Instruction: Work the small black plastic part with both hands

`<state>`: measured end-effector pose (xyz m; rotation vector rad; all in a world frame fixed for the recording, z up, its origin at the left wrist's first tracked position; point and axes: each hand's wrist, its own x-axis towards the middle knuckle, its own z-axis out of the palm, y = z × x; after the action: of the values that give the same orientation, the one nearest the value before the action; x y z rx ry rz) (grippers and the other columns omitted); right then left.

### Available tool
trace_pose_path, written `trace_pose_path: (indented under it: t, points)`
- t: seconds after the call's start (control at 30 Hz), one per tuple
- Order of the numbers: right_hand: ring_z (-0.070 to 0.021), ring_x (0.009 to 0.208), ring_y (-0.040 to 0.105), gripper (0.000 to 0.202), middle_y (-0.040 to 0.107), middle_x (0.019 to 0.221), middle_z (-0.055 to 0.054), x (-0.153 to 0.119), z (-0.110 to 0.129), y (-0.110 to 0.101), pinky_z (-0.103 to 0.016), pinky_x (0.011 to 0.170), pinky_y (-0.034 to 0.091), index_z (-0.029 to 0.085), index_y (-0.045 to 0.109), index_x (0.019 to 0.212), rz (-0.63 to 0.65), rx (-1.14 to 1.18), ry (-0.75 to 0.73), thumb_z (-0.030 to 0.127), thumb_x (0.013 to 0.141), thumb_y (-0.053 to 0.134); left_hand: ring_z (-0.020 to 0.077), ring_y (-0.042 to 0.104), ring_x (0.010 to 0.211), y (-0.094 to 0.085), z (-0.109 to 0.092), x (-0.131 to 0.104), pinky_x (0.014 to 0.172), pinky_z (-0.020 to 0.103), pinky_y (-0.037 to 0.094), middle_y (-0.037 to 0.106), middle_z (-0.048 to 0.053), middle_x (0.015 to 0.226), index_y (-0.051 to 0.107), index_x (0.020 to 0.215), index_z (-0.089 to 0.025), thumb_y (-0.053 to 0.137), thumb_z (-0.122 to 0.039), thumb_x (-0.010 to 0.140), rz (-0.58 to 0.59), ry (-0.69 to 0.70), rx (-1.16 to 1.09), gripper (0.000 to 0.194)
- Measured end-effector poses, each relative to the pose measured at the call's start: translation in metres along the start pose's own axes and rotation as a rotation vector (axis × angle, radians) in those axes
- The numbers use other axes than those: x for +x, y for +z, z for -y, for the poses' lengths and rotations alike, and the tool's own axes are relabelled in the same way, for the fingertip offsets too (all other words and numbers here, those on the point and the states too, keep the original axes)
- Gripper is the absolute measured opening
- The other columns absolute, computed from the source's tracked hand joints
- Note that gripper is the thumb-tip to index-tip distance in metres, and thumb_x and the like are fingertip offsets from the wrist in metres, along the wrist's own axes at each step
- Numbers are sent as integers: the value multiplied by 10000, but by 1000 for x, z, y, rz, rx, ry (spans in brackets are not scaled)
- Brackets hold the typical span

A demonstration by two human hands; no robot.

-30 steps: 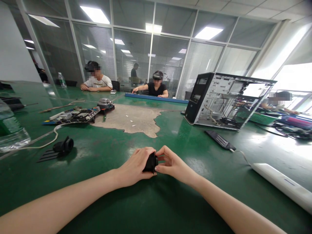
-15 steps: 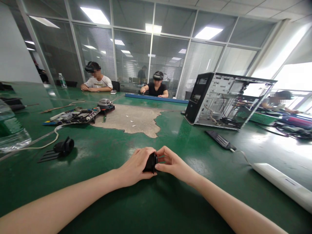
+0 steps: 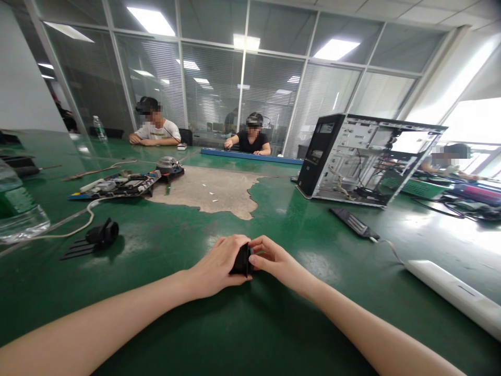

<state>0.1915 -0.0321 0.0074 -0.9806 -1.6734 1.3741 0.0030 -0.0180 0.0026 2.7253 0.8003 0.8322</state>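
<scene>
Flanking the black part (image 3: 239, 262) clamped in left grip (image 3: 217, 263) and right grip (image 3: 277, 262): circuit board (image 3: 119, 185), computer case (image 3: 348, 156).

"What's hidden on the black part (image 3: 239, 262)?"

"The left fingers (image 3: 238, 241) cover much of its upper side, and the right fingers (image 3: 262, 242) partly hide its right end."

"And at the edges?"

"The left edge cuts off the big bottle (image 3: 18, 204), the right edge the white bar (image 3: 454, 295). Pale scraps (image 3: 213, 200) on the desk (image 3: 203, 334) are too small to identify."

Open computer case (image 3: 319, 156), circuit board (image 3: 124, 185)
</scene>
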Motion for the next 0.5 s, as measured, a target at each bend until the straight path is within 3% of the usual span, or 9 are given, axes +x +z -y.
trace_pose_path:
  t: [0.17,0.33,0.5]
  points:
    - [-141,871,533,342,509,897,11,-3,10,2,-280,726,443,208,442,841,58,37,-78,253,630,708,249,435,1069,2,2,0,887,401,349,437,91,1193,246,1203,-215,614,-290,740,11,-14,4,596]
    - [-116,781,533,248,514,842,18,-1,3,5,-271,706,437,205,452,831,-24,28,-71,356,720,614,251,426,1081,3,1,0,890,403,347,431,92,1197,238,1206,-218,617,-290,738,11,-20,0,607]
    - [-129,792,538,296,530,872,-6,1,-4,3,-296,720,448,202,473,925,-62,-45,-5,396,733,587,256,433,1080,3,1,0,897,412,345,441,92,1186,250,1204,-221,621,-302,737,0,-9,-7,603]
